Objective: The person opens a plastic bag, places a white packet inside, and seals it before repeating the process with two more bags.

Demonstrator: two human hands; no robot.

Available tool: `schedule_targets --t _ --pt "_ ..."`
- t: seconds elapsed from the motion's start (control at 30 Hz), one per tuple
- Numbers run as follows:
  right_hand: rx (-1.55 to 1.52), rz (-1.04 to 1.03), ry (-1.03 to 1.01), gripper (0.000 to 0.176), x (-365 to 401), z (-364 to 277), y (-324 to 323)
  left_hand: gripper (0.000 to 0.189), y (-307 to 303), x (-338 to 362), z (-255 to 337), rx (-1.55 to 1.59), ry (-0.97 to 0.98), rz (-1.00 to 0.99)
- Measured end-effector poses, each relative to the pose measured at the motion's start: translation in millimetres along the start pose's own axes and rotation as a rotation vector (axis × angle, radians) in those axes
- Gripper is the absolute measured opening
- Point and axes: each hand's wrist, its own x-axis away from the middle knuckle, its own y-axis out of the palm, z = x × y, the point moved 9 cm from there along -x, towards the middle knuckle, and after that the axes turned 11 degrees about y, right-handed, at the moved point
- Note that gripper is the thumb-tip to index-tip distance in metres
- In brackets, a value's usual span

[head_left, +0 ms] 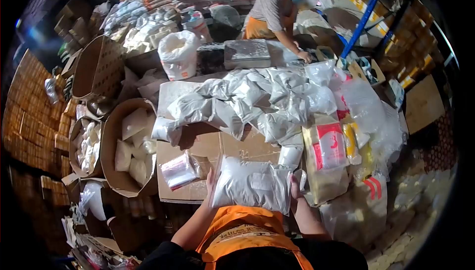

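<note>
Between my two hands is a filled clear plastic bag of white powder (253, 185), held level at the near edge of the cardboard-covered table (200, 140). My left hand (211, 185) grips its left end, and my right hand (296, 189) presses on the right end. Most of my fingers are hidden behind or under the bag. Left of it lies a stack of flat plastic bags (180, 172). Farther back, several filled powder bags (242, 92) are heaped across the table. One more small filled bag (290, 156) lies just beyond my right hand.
Large cardboard drums (110, 158) on the left hold filled bags. Pink-printed packaging (332, 144) and loose clear plastic (368, 109) are piled at the right. An open white sack (178, 54) stands at the back. A co-worker (269, 10) bends over a far surface near a blue post (363, 15).
</note>
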Motion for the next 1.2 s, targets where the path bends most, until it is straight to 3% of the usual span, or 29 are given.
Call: schedule_targets --t 0.1,0.13,0.23,0.3,0.33,0.37,0.47,0.57,0.6,0.63,0.67,0.7,0.73,0.77,0.8,0.9,0.97,1.0,1.03,1.07,1.1,1.13,1.17,1.2 --pt "0.025 -0.044 0.104 0.087 -32.4 40.7 7.9 0.069 -19.1 51.1 19.3 -0.146 -0.165 0.249" --pt "0.065 -0.038 0.091 0.084 -48.4 57.5 0.2 0.059 -45.0 59.0 33.3 -0.282 -0.157 0.332" --pt "0.174 0.056 0.083 0.074 -108.6 114.6 -42.3 0.055 -65.4 69.7 80.2 -0.294 -0.078 0.268" --pt "0.336 0.153 0.254 0.069 -162.6 159.2 -95.6 0.053 -56.9 81.2 132.7 -0.335 0.046 0.296" --pt "0.542 0.097 0.037 0.063 -169.1 150.8 -12.4 0.052 -51.9 93.1 170.7 -0.469 0.185 0.462" --pt "0.549 0.084 0.046 0.063 -190.8 158.9 14.1 0.051 -69.6 85.0 206.7 -0.613 0.329 0.381" --pt "0.42 0.059 0.334 0.046 -239.0 202.6 89.7 0.048 -83.0 67.4 284.0 -0.631 0.364 0.264" --pt "0.431 0.147 0.533 0.053 -292.3 251.8 64.9 0.045 -139.1 34.7 323.2 -0.571 0.41 0.176" --pt "0.508 0.129 0.533 0.056 -306.6 265.5 42.3 0.046 -157.7 32.5 313.1 -0.477 0.322 0.126" --pt "0.586 0.302 0.561 0.056 -304.1 278.1 10.6 0.048 -174.4 33.5 298.5 -0.384 0.239 0.071" --pt "0.579 0.235 0.495 0.056 -341.8 295.9 -84.2 0.051 -189.6 46.5 289.7 -0.433 0.263 0.101" --pt "0.547 0.327 0.549 0.056 -308.1 312.4 -76.2 0.055 -212.9 56.7 264.8 -0.285 0.226 0.052" --pt "0.645 0.466 0.531 0.056 -276.4 320.2 -71.9 0.059 -250.8 75.2 240.5 -0.28 0.207 0.249" --pt "0.261 0.388 0.757 0.054 -268.4 370.5 -149.3 0.063 -290.4 99.7 199.8 -0.186 0.019 0.374" --pt "0.293 0.43 0.8 0.055 -235.3 383.9 -175.1 0.064 -286.5 118.3 173.2 0.034 0.003 0.353" --pt "0.33 0.509 0.89 0.055 -191.8 402.9 -183.3 0.065 -307.3 165.8 130.1 -0.023 -0.071 0.602" --pt "0.386 0.495 0.878 0.056 -214.3 394.7 -178.6 0.065 -338.8 151.8 130.8 -0.05 -0.023 0.555" --pt "0.43 0.467 0.847 0.057 -237.3 383.2 -169.6 0.064 -331.5 134.1 148.0 -0.08 0.028 0.487" --pt "0.504 0.418 0.792 0.057 -274.8 362.9 -158.0 0.062 -311.4 93.0 181.2 0.042 0.148 0.245" --pt "0.592 0.359 0.72 0.057 -321.1 337.4 -139.4 0.059 -296.2 63.4 237.6 -0.232 0.174 0.367" --pt "0.667 0.287 0.61 0.058 -379.9 301.8 -100.9 0.057 -248.9 22.4 311.5 -0.39 0.319 0.311" --pt "0.711 0.203 0.474 0.058 -438.7 260.5 -42.7 0.057 -223.6 -40.7 376.1 -0.366 0.339 0.258" --pt "0.544 0.139 0.395 0.058 -462.8 231.4 91.0 0.067 -160.8 -83.1 457.6 -0.493 0.509 0.022" --pt "0.531 -0.071 -0.041 0.058 -583.4 173.3 119.8 0.071 -67.5 -110.5 525.1 -0.303 0.652 -0.252"
